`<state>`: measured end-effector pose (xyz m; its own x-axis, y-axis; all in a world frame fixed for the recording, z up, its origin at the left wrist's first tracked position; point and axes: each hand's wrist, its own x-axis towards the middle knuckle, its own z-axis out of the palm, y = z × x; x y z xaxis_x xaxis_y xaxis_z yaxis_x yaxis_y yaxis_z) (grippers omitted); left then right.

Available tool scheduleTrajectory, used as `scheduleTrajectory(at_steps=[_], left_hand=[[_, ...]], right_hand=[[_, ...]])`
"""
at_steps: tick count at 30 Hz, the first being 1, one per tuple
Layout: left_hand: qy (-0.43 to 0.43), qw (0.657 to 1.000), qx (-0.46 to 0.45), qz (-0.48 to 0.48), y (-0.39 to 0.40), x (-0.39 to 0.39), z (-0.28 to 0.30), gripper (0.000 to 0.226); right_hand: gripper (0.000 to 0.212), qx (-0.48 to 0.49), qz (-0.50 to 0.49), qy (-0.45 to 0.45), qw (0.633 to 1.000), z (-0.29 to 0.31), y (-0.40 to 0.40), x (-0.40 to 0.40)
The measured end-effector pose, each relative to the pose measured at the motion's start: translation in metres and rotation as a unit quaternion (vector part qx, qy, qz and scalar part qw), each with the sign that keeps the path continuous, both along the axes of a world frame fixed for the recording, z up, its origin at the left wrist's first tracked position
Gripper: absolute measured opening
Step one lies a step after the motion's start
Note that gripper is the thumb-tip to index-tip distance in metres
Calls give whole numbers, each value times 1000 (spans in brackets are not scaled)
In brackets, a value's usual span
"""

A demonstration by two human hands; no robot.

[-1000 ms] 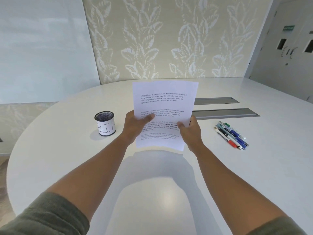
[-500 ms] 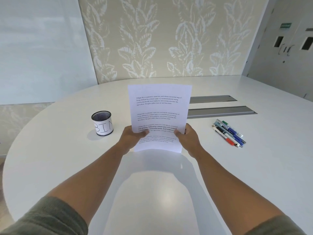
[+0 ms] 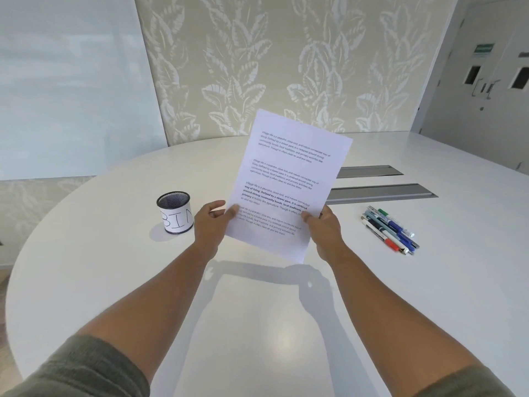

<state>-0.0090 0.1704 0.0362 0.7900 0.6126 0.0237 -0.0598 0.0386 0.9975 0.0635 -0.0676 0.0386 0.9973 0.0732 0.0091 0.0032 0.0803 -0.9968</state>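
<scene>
**Printed sheet held up in both hands over the white table**

The round white table (image 3: 86,267) fills most of the view, in front of a leaf-patterned wall. Both forearms stretch forward over it from olive sleeves, nearly straight and converging toward the middle.

Between them the printed sheet (image 3: 289,173) is held in the air above the tabletop, its text facing the camera. It is tilted clockwise, so its top corner leans right, and its shadow falls on the table below. Two grey metal slot covers (image 3: 380,191) lie flat in the table, partly hidden behind the sheet's right edge.

The left hand (image 3: 210,224) pinches the sheet's lower left edge. The thumb lies on the printed face, and one bent finger shows just outside the edge. The right hand (image 3: 325,227) grips the lower right edge the same way, thumb on the front. Its other fingers are hidden behind the paper.

A mesh cup (image 3: 174,213) labelled BIN stands near the left hand. A bunch of pens (image 3: 390,230) lies well right of the right hand.
</scene>
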Motion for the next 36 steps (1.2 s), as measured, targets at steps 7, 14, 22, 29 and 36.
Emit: scheduleTrajectory(at_steps=[7,14,22,29,36], left_hand=[[-42,987,-149,-32,-11,0,5,44],[-52,981,-158,-96,-25,5,7,42],[-54,992,-101,-61,-18,6,9,32],[-38,999,25,-28,11,3,16,24],[-37,996,71,-34,12,1,23,12]], right_hand=[[29,108,-2,79,991,-1,9,3],[39,181,59,129,973,0,21,-6],[28,160,44,114,979,-3,18,-6],[34,144,-179,61,971,1,-9,13],[27,-11,-132,1,991,2,-16,9]])
